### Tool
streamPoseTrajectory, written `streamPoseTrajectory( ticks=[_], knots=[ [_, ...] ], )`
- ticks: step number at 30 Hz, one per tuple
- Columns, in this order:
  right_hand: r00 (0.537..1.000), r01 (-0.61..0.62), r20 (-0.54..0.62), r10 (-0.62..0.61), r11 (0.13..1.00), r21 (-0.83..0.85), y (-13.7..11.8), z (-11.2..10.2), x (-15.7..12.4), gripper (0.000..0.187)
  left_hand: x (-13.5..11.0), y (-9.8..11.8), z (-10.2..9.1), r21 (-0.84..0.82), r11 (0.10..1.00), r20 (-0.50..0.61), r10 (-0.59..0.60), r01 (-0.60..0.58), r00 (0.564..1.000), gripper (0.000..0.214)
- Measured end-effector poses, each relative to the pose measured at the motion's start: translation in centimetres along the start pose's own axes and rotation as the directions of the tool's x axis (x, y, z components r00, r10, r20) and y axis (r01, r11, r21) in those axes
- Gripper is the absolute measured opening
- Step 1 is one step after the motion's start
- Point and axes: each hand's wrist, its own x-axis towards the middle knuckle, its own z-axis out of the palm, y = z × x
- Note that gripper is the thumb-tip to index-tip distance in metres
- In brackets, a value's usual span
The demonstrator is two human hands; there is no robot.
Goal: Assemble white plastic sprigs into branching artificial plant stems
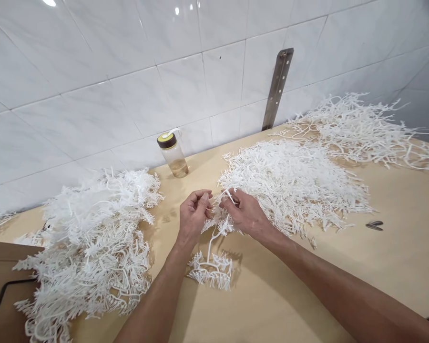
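Above the middle of the table, my right hand has its fingers closed on a white plastic branch, whose stem end pokes up past the fingertips. The lower part of this branch hangs toward me and ends in a fan of fine sprigs. My left hand is just to the left, thumb and fingers pinched together near the branch; what lies between them is too small to make out. Right behind my right hand spreads a pile of loose white sprigs.
Left lies a tall heap of assembled white branches, beside a brown cardboard box. A bottle with a dark lid stands near the tiled wall. Bare white stems lie far right, with small dark clips nearer. A metal bracket is against the wall.
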Motion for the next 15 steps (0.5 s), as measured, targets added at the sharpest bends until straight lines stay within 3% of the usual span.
streamPoseTrajectory(
  ticks=[3, 7, 11, 15],
  knots=[
    [0.999, 0.035, 0.03, -0.036, 0.998, 0.053, -0.2, -0.2, 0.0, 0.026, 0.4, -0.5, -0.6, 0.063, 0.998, -0.034, -0.028, 0.03, 0.999, 0.03],
    [0.998, 0.059, 0.012, -0.062, 0.983, 0.177, -0.2, -0.5, 0.0, 0.03, 0.6, -0.7, -0.9, 0.067, 0.981, -0.009, -0.181, 0.181, 0.983, 0.034],
    [0.999, 0.035, -0.017, -0.032, 0.944, 0.329, -0.1, -0.6, -0.1, 0.036, 0.3, 0.3, -0.8, -0.054, 0.938, 0.177, -0.329, 0.343, 0.928, 0.043],
    [1.0, -0.012, 0.02, 0.003, 0.881, 0.473, -0.1, -0.2, 0.0, 0.04, -0.1, 1.1, -0.8, -0.138, 0.881, 0.378, -0.376, 0.453, 0.846, 0.046]
  ],
)
